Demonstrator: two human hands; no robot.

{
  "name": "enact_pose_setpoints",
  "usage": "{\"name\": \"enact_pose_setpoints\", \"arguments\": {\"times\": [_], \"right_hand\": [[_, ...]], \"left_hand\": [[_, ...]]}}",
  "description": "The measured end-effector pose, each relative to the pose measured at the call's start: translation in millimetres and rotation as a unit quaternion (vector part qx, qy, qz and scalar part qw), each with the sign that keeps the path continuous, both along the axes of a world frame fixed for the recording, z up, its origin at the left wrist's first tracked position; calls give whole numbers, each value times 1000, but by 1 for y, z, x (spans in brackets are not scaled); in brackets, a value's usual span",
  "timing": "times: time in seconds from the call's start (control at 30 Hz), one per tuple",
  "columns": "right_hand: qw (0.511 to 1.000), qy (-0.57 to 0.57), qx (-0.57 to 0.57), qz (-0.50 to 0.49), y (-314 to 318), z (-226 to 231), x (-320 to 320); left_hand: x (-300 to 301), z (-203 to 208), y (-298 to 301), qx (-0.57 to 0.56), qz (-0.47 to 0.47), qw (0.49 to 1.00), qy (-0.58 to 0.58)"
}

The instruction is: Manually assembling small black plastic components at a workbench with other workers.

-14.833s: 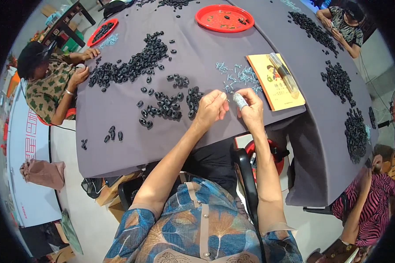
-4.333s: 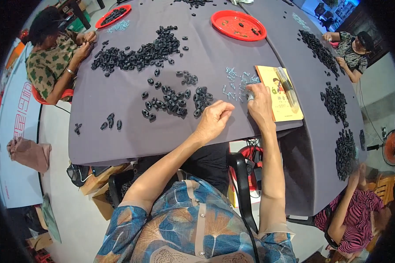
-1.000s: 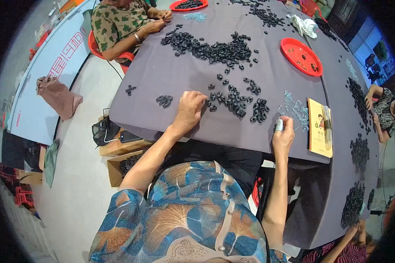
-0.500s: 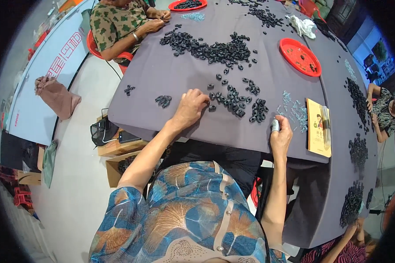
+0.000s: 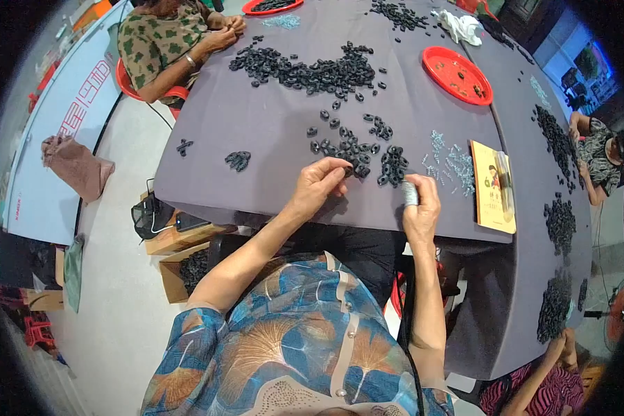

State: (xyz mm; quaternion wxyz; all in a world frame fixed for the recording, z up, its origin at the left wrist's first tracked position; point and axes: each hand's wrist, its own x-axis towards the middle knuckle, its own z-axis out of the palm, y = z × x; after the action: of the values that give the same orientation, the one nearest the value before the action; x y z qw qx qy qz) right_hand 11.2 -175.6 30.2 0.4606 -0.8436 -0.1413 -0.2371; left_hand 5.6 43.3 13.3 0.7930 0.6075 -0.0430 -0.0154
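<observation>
My left hand [image 5: 320, 186] is at the near edge of the pile of small black oval parts [image 5: 353, 147], its thumb and fingers closed on one small black part [image 5: 347, 171]. To its right, my right hand [image 5: 421, 206] is raised over the table's near edge with the fingers curled in. Whatever those fingers hold, if anything, is hidden. A pale wrap [image 5: 410, 194] covers one of its digits. Close by on the right lie small silvery screw-like pieces [image 5: 457, 168]. A tight cluster of black parts [image 5: 393, 165] sits between my hands.
A grey cloth covers the table [image 5: 208, 187]. Farther back are a large heap of black parts [image 5: 305, 73] and a red tray [image 5: 457, 75]. A yellow booklet [image 5: 492, 187] lies at right. Other people sit around, one in a camouflage top [image 5: 156, 41] at far left.
My left hand has moved right and toward me from the pile, now with a black part in its fingers. My right hand has turned slightly inward. The whole view has shifted a little.
</observation>
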Motion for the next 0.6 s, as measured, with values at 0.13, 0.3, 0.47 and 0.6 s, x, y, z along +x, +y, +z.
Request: {"name": "enact_pose_setpoints", "arguments": {"times": [0.13, 0.3, 0.47, 0.6], "right_hand": [[996, 27, 32, 74, 21, 10, -9], [993, 54, 40, 94, 25, 9, -13], [994, 39, 24, 97, 27, 3, -12], [994, 29, 0, 107, 29, 2, -11]], "left_hand": [[1, -3, -16, -9, -49, 999, 18], [6, -6, -25, 12, -67, 998, 7], [3, -6, -28, 26, -58, 998, 9], [1, -8, -31, 75, -44, 995, -43]]}}
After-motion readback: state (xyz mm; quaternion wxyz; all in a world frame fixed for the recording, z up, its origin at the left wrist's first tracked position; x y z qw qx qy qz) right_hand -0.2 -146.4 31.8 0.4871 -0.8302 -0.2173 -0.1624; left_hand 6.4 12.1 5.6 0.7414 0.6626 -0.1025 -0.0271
